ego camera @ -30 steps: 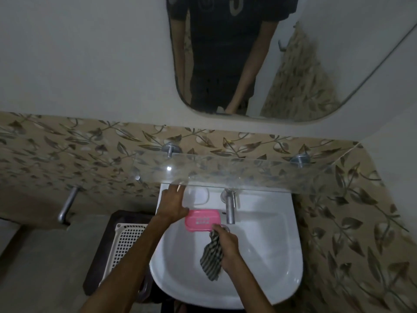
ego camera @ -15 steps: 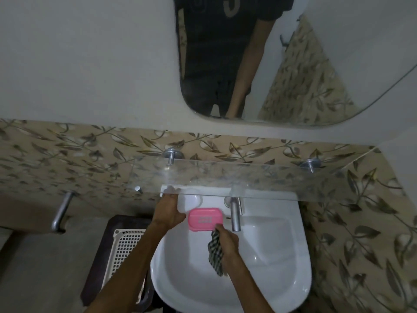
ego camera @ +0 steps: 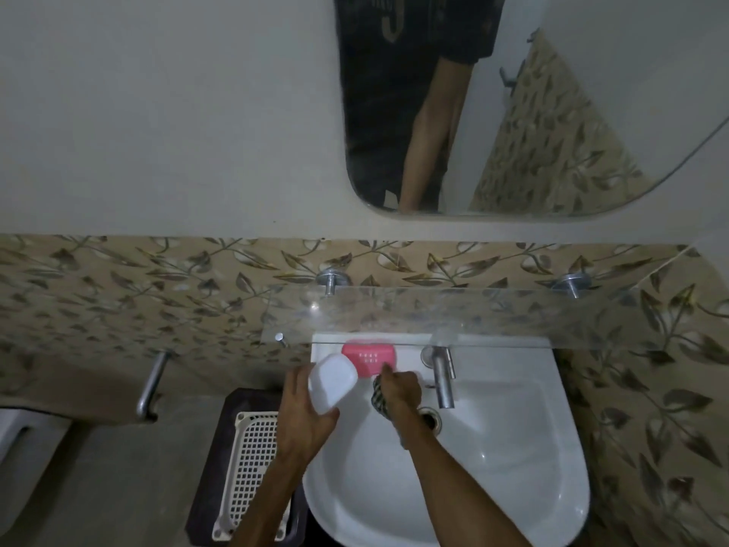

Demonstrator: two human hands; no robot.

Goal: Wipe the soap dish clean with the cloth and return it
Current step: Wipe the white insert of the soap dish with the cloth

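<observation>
Nearest you sits one white basin [ego camera: 493, 487], and both your forearms reach up over its near rim. To its left stands one cream perforated basket [ego camera: 252, 471] on a dark stand. Your left hand [ego camera: 303, 420] is raised over the basin's left edge, fingers and thumb curled round one white soap dish tray [ego camera: 333, 384], which tilts up toward you. Your right hand [ego camera: 398, 392] lies just beside it, knuckles up, fingers closed round one striped cloth [ego camera: 379, 400] that hangs below the fist; whether its fingertips touch the pink piece you cannot tell. One drain hole [ego camera: 430, 418] shows just right of that wrist, and one chrome tap [ego camera: 442, 380] stands beyond it. One pink soap dish insert [ego camera: 369, 355] rests at the basin's back ledge, partly under one glass shelf [ego camera: 493, 317] carried on two chrome brackets. One chrome bar [ego camera: 152, 384] is fixed at the left. Farthest off hangs one mirror [ego camera: 552, 112].
</observation>
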